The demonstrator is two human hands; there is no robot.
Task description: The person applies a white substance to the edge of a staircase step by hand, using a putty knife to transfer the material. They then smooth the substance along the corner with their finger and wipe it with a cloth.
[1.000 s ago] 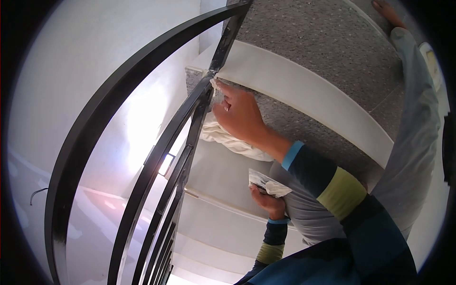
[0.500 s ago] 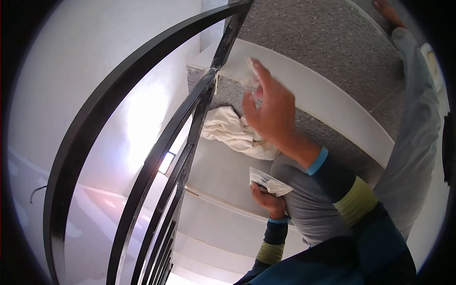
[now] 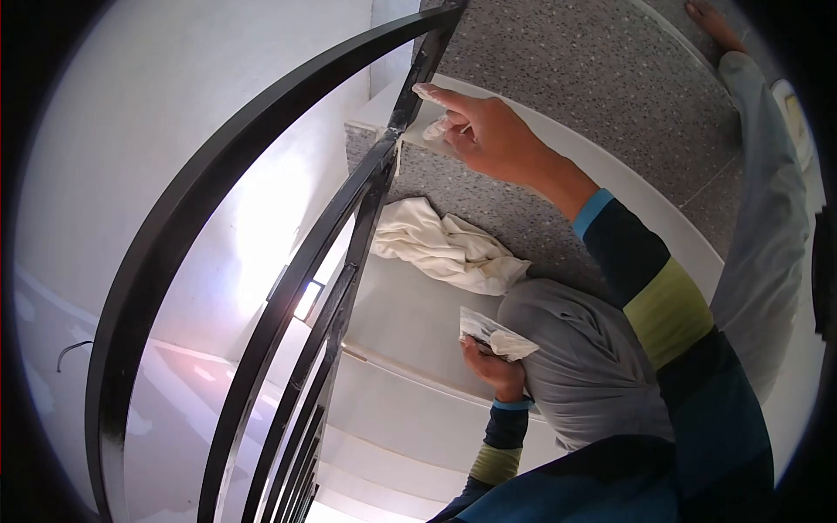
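My right hand (image 3: 493, 135) reaches up to the black metal railing (image 3: 403, 109), the stretched index finger touching a bar just above a joint. White paste coats the tips of the index finger and thumb, which are spread apart, while the other fingers are curled. Lower down, my left hand (image 3: 499, 370) is closed on a small flat plate (image 3: 475, 322) smeared white. A lump of white putty (image 3: 510, 343) sits on it. Whether the plate has a handle is hidden by the fingers. Whitish smears show at the bar joint by my right hand.
A crumpled cream cloth (image 3: 445, 244) lies on the stair beside the railing. Grey speckled stone (image 3: 558, 52) with a pale edge (image 3: 628, 166) forms the upper step. My grey-trousered knee (image 3: 567, 349) is close to the plate. Pale steps descend below; a white wall (image 3: 209, 131) stands behind the bars.
My right hand has moved up and left from above the cloth to the railing, its index finger now on the bar. My left hand and the plate have stayed in place.
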